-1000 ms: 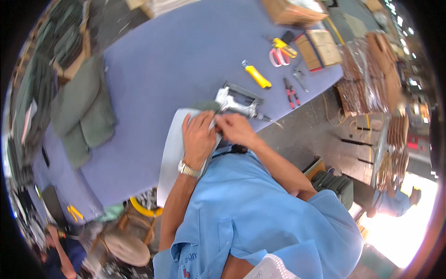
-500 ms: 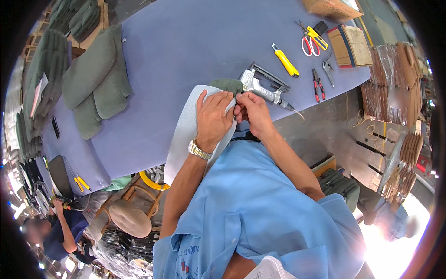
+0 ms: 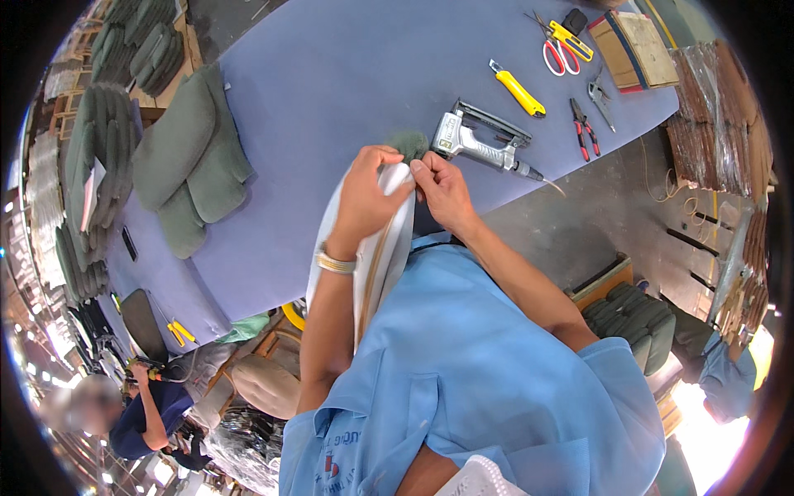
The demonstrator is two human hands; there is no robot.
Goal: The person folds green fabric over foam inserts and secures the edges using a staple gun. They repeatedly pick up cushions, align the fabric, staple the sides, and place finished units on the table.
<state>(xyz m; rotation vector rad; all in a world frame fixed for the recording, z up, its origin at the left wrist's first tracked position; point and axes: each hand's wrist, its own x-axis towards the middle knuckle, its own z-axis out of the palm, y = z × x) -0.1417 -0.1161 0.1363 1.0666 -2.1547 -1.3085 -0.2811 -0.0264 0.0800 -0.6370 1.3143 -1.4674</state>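
My left hand [image 3: 374, 198], with a metal wristwatch [image 3: 335, 261] on its wrist, curls round the upper edge of a pale, padded-looking piece [image 3: 331, 240]. Dark green fabric [image 3: 408, 145] shows at that piece's far end, and a thin brown strip runs down its side. At the same end my right hand [image 3: 447, 192] pinches the edge, thumb against fingers; exactly what it grips is hidden. Just beyond the right hand, a silver staple gun [image 3: 475, 142] lies on the blue-grey table [image 3: 331, 91], its air hose trailing over the edge.
A yellow utility knife [image 3: 518, 93], scissors [image 3: 561, 54], red-handled pliers [image 3: 584, 131] and a grey tool [image 3: 601, 101] lie right. A box [image 3: 633, 51] stands behind them. Green cushions [image 3: 194, 153] lie left. A co-worker [image 3: 141, 417] works at lower left.
The pale piece has been tipped up, so its side and brown strip now show. My left hand has gone from lying flat on it to curling round its edge. The right hand stays at the far end.
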